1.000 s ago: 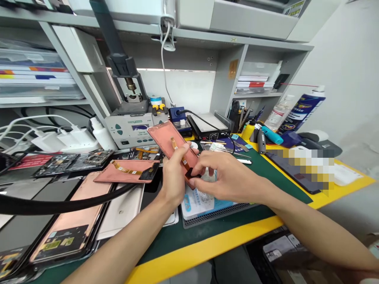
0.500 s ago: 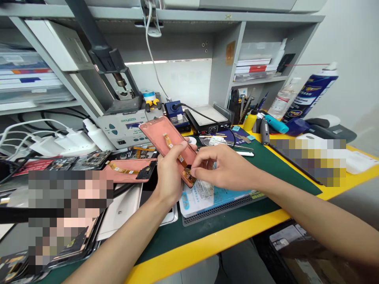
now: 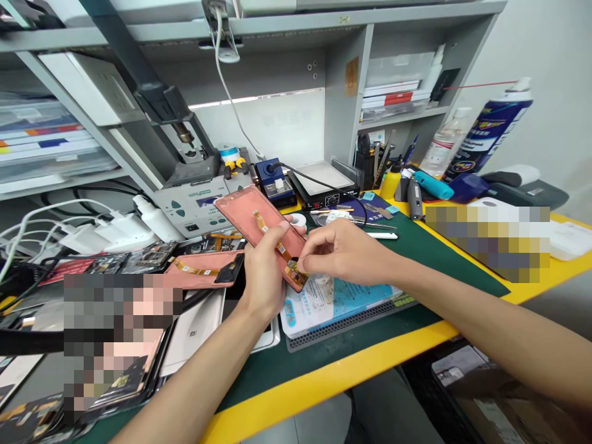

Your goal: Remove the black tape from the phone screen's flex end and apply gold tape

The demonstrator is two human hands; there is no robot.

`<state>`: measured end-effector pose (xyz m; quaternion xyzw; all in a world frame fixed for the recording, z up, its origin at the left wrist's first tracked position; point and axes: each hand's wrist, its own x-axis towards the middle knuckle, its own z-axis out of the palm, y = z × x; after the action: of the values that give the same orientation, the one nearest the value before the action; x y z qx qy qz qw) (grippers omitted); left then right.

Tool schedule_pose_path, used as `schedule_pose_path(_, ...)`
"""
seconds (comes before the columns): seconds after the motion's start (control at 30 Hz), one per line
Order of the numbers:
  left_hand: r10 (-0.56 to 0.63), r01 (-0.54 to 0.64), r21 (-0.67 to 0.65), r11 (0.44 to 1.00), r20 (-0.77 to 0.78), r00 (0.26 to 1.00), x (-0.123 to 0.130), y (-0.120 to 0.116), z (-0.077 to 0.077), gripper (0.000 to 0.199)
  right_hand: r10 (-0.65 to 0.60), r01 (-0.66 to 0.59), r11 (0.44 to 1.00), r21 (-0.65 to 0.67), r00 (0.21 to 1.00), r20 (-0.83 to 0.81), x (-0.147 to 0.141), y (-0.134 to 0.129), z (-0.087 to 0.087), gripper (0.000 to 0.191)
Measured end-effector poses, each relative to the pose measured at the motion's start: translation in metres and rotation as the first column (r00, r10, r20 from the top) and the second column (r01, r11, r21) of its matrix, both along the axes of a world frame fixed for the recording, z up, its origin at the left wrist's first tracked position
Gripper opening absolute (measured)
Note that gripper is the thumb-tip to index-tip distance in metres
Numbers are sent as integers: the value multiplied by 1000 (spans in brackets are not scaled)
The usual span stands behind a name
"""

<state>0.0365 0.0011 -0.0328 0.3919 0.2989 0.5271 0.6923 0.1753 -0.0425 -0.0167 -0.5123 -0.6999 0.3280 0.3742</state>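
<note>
Phone screen panel position?

It is being held up just left of the frame's centre, tilted above a green work mat, with its copper-pink back turned towards the camera.

And the grip?

The panel is being clamped by the left hand, with the fingers closed behind it and the thumb laid across the back. The fingertips of the right hand are being pressed close together at the gold-coloured connector end of a flex ribbon, at the panel's lower corner. Whether that end is actually being clamped cannot be told from this view.

What has just changed?

The black piece seen under those fingers a second ago is no longer being shown, so the connector end is being left open to view, and attention is being kept on that corner.

What is being kept nearby?

A second panel with a similar ribbon is being kept left of the hands, and a printed booklet is being left below them, at lower centre. A rework station is being kept behind, towards the upper left.
</note>
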Motion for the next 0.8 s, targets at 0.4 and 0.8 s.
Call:
schedule_pose_path(0.4, 4, -4, 2, 1000, 8, 1000, 0, 1, -1, 19, -16, 15, 1000, -27, 998, -58, 0, 3, -4, 15)
schedule_pose_path(0.8, 24, -24, 17, 1000, 32, 999, 1, 1, -5, 24, -7, 3, 999, -43, 995, -103, -1, 4, -3, 14)
